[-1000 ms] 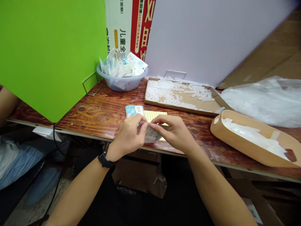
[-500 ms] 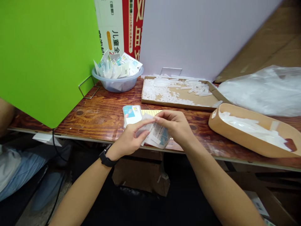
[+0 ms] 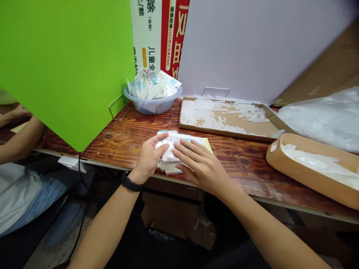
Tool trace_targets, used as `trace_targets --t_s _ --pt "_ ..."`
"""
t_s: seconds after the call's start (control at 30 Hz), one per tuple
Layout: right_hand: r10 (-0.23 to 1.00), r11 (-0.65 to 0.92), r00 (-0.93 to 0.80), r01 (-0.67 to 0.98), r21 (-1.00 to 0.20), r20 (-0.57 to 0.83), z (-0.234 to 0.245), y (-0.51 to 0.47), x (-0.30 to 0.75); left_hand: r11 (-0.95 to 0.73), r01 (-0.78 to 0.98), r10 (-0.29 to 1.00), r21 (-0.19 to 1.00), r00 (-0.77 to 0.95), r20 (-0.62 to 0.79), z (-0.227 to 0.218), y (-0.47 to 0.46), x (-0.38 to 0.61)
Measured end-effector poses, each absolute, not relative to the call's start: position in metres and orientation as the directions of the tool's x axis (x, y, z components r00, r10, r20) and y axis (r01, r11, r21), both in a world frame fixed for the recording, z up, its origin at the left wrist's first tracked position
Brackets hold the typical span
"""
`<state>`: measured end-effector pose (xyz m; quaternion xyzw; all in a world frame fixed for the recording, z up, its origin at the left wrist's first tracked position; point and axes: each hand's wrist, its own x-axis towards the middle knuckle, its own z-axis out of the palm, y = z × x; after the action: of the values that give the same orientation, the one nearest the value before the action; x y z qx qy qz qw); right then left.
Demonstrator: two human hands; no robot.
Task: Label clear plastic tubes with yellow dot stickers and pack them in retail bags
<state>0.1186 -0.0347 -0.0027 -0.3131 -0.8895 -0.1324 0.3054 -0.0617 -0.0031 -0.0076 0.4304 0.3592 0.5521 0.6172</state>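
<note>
A white printed packet [image 3: 171,154], partly clear, lies on a small pile of cards and bags at the table's front edge. My left hand [image 3: 148,157], with a black band on the wrist, rests at the packet's left side. Its thumb and index finger are apart and touch the top of the packet; the other fingers are hidden. Stretched out nearly flat, my right hand [image 3: 200,164] presses on the packet's right part and covers some of it. Under the right side shows a yellow-edged sheet [image 3: 208,145].
Beyond the hands stand a blue bowl [image 3: 153,105] of filled packets and a cardboard tray [image 3: 224,130] of small white plastic pieces. At right is a tan bin [image 3: 308,172] with clear bags. A green panel [image 3: 70,74] stands at left, another person's arm [image 3: 25,142] beside it.
My fingertips have come apart from their pinch over the packet. The right hand now lies flatter across it. The view has turned slightly left, and another person's arms show more.
</note>
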Motion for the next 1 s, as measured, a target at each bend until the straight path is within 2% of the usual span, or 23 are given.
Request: trace_targets --t_s 0.1,0.33,0.43,0.5,0.57,0.63,0.7,0.87,1.0 --pt "0.454 0.76 -0.588 0.647 0.053 0.67 -0.008 -0.034 0.113 -0.031 -0.309 0.988 0.951 0.132 0.075 -0.01 0.002 -0.063" --pt "0.381 0.797 -0.433 0.602 -0.053 0.817 -0.013 -0.031 0.101 -0.136 -0.174 0.984 0.975 0.088 0.153 -0.016 0.012 -0.062" --pt "0.394 0.838 -0.44 0.533 -0.119 0.807 -0.012 -0.04 0.097 -0.176 -0.181 0.984 0.968 -0.026 0.174 -0.018 0.023 -0.066" --pt "0.463 0.845 -0.456 0.487 -0.223 0.76 -0.013 -0.049 0.093 -0.181 -0.245 0.979 0.952 -0.138 0.15 -0.019 0.032 -0.071" --pt "0.608 0.781 -0.441 0.485 -0.394 0.66 -0.015 -0.055 0.09 -0.185 -0.317 0.968 0.93 -0.224 0.116 -0.019 0.039 -0.077" --pt "0.781 0.624 -0.376 0.496 -0.604 0.499 -0.017 -0.056 0.087 -0.187 -0.361 0.964 0.914 -0.247 0.1 -0.018 0.041 -0.08" --pt "0.889 0.454 -0.302 0.469 -0.758 0.345 -0.018 -0.051 0.087 -0.179 -0.382 0.971 0.907 -0.218 0.099 -0.016 0.039 -0.079" --pt "0.952 0.3 -0.166 0.34 -0.891 0.257 -0.018 -0.033 0.091 -0.142 -0.397 0.99 0.907 -0.061 0.129 -0.014 0.028 -0.068" --pt "0.988 0.121 -0.108 0.136 -0.983 0.107 -0.016 -0.025 0.093 -0.107 -0.426 0.991 0.898 0.023 0.129 -0.014 0.023 -0.058"
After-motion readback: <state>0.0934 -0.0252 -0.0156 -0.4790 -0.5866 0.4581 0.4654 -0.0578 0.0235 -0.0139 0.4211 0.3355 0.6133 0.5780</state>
